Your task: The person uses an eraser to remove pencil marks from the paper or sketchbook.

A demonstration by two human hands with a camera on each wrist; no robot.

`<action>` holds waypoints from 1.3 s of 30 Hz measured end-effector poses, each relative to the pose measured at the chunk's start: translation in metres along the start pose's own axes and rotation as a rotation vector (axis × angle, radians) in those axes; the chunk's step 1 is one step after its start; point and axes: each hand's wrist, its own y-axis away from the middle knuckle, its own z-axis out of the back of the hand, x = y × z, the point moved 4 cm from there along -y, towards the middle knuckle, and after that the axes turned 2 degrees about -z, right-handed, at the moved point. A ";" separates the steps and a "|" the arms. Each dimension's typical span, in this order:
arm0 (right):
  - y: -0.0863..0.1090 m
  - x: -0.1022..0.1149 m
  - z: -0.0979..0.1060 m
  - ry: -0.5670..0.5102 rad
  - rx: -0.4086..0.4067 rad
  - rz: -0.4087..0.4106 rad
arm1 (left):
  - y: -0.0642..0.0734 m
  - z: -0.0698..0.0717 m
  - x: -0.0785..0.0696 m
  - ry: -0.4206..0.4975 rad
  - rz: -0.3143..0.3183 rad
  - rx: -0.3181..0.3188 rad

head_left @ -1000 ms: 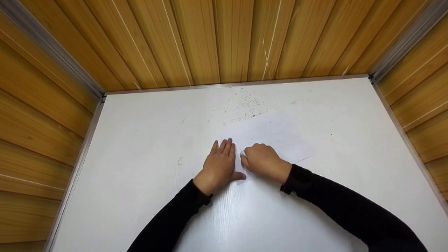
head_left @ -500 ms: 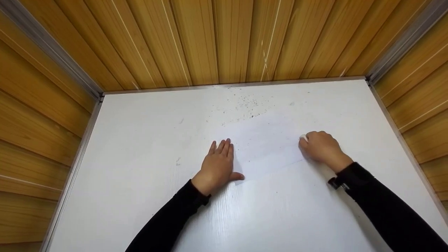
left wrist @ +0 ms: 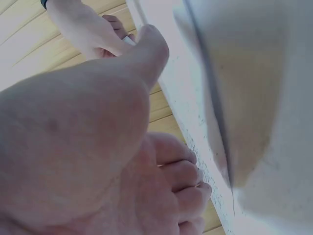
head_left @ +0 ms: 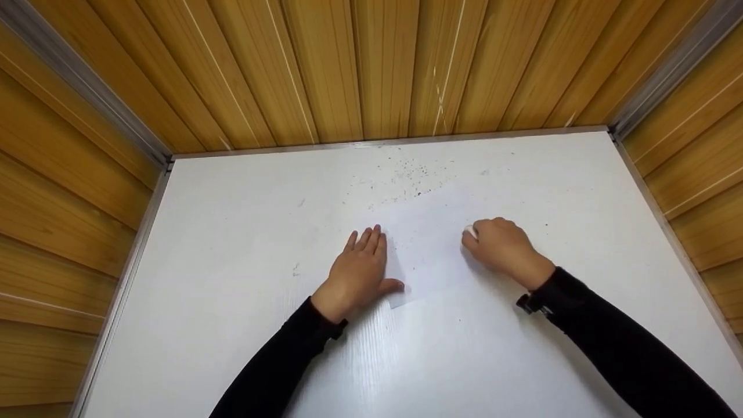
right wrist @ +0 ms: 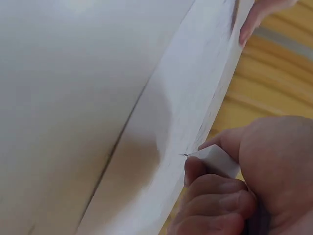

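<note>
A sheet of white paper lies at a slant on the white table. My left hand rests flat on its left end, fingers pointing away and thumb spread to the side. Over the right part of the sheet, my right hand grips a white block eraser between thumb and curled fingers. One corner of the eraser points at the paper, with a small dark crumb at it in the right wrist view. Whether it touches the sheet I cannot tell. Most of the eraser is hidden in the hand.
Dark crumbs are scattered on the table beyond the paper, with a few specks on the sheet. Wood-patterned panels in grey frames enclose the table at the back and both sides.
My right hand, with the eraser, swept right from beside the left hand to the sheet's right end, then came partway back left. The left hand stayed almost in place.
</note>
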 end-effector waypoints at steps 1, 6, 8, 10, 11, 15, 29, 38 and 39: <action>-0.001 0.012 -0.004 -0.005 0.013 0.012 | 0.000 0.001 0.002 -0.001 0.011 -0.008; -0.007 0.075 -0.032 0.018 0.060 0.112 | -0.001 -0.003 0.012 0.001 0.053 -0.018; -0.010 0.097 -0.043 0.032 0.077 0.156 | -0.001 -0.006 0.012 0.003 0.048 -0.016; -0.013 0.114 -0.052 0.036 0.095 0.188 | -0.002 -0.007 0.011 -0.007 0.040 -0.015; -0.015 0.120 -0.055 0.041 0.098 0.198 | -0.002 -0.008 0.010 -0.014 0.037 -0.013; -0.019 0.125 -0.060 0.064 0.077 0.213 | -0.004 -0.009 0.007 -0.057 0.045 -0.010; -0.019 -0.043 0.007 0.020 0.031 -0.051 | -0.005 -0.010 0.004 -0.129 0.069 0.035; -0.020 -0.052 0.017 0.025 0.047 -0.062 | -0.005 -0.011 0.007 -0.112 0.065 0.034; -0.019 -0.048 0.017 0.017 0.045 -0.057 | -0.005 -0.010 0.007 -0.106 0.064 0.036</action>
